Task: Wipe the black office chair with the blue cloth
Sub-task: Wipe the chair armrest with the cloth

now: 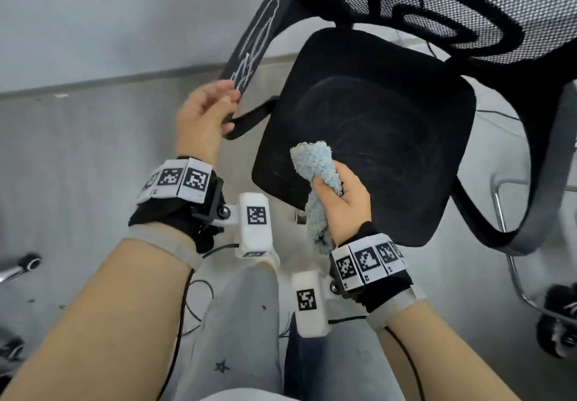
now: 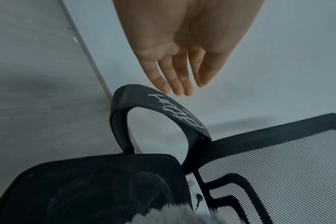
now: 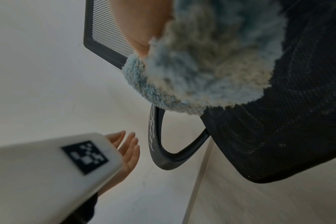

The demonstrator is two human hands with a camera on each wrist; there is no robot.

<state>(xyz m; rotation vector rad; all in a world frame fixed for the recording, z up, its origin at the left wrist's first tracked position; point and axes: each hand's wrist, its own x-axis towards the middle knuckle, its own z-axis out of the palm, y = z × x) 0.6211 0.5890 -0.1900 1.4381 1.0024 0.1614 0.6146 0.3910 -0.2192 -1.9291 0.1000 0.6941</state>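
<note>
The black office chair (image 1: 374, 138) stands in front of me, with a mesh seat (image 2: 98, 189), a mesh backrest (image 1: 487, 4) and a left armrest (image 1: 256, 41) marked with white scribbles (image 2: 175, 112). My left hand (image 1: 203, 113) hovers right by the front end of that armrest, fingers (image 2: 175, 81) straight and holding nothing. My right hand (image 1: 343, 204) grips the fluffy blue cloth (image 1: 315, 175) bunched over the seat's front left part (image 3: 278, 136); the cloth (image 3: 197, 68) fills the right wrist view.
A grey floor and a pale wall with a baseboard (image 1: 125, 79) lie behind the chair. The right armrest (image 1: 549, 188) curves at the right edge. A chrome frame (image 1: 512, 260) and castors (image 1: 559, 313) sit at lower right. Another chair's base (image 1: 22, 263) shows at the left. Cables trail by my legs.
</note>
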